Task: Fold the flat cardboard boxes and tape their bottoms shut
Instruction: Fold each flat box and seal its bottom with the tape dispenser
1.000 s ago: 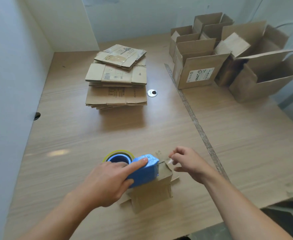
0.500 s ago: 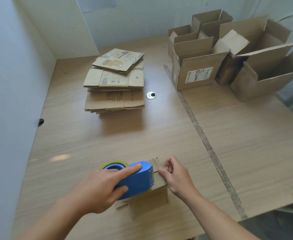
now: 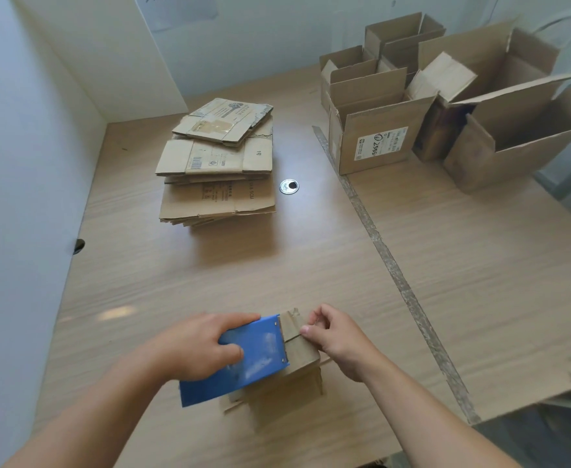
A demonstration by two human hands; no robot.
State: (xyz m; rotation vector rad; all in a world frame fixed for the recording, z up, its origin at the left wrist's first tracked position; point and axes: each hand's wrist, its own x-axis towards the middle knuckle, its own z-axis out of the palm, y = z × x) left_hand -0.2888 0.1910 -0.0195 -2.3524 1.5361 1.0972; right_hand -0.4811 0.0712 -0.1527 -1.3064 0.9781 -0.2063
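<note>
A small folded cardboard box (image 3: 302, 358) stands bottom-up near the table's front edge. My left hand (image 3: 198, 346) grips a blue tape dispenser (image 3: 243, 358) laid across the box's top, its front blade edge at the closed flaps. My right hand (image 3: 336, 334) holds the box's right end, thumb pressed on the flap seam and fingers curled over the far edge. The tape roll is hidden behind my left hand. A stack of flat cardboard boxes (image 3: 218, 167) lies further back on the table.
Several folded open boxes (image 3: 378, 130) stand at the back right. A round metal grommet (image 3: 289, 186) sits beside the flat stack. A strip of old tape (image 3: 395, 275) runs diagonally across the wooden table (image 3: 463, 282). White walls close the left and back.
The dispenser has tilted flat onto the box top, hiding the tape roll. My right hand came from beside the box to hold its right end.
</note>
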